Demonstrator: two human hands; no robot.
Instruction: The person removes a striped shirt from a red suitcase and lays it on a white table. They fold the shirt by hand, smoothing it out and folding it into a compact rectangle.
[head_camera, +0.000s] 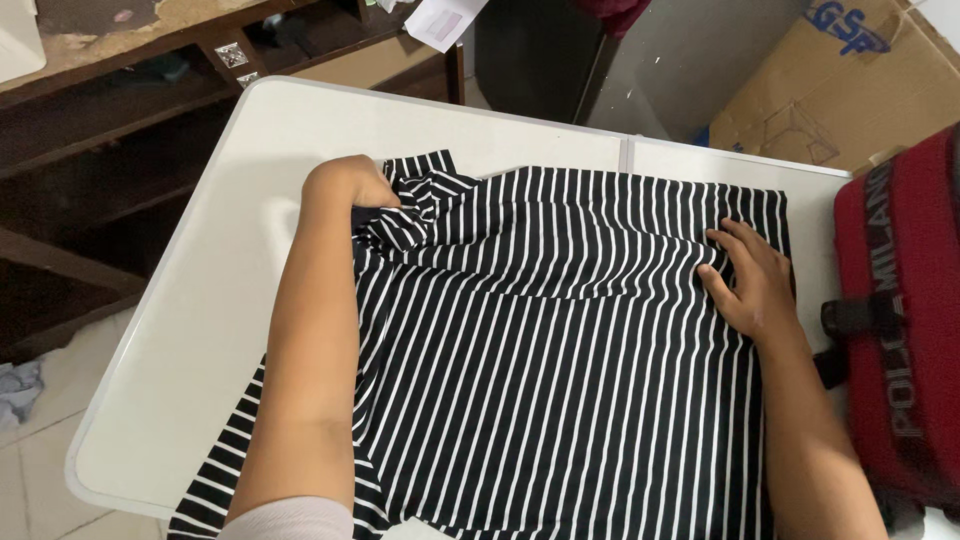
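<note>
Left hand, at upper centre-left, is closed in a fist on a bunched corner of the striped shirt. Right hand, at right of centre, lies flat with fingers spread, pressing the cloth. The shirt covers most of the white table; its far edge appears folded over toward the wearer, the near portion lies unfolded and overhangs at lower left, so folding is judged at an early stage. Long axis and stripes run top to bottom of frame. A red bag sits at right edge.
</note>
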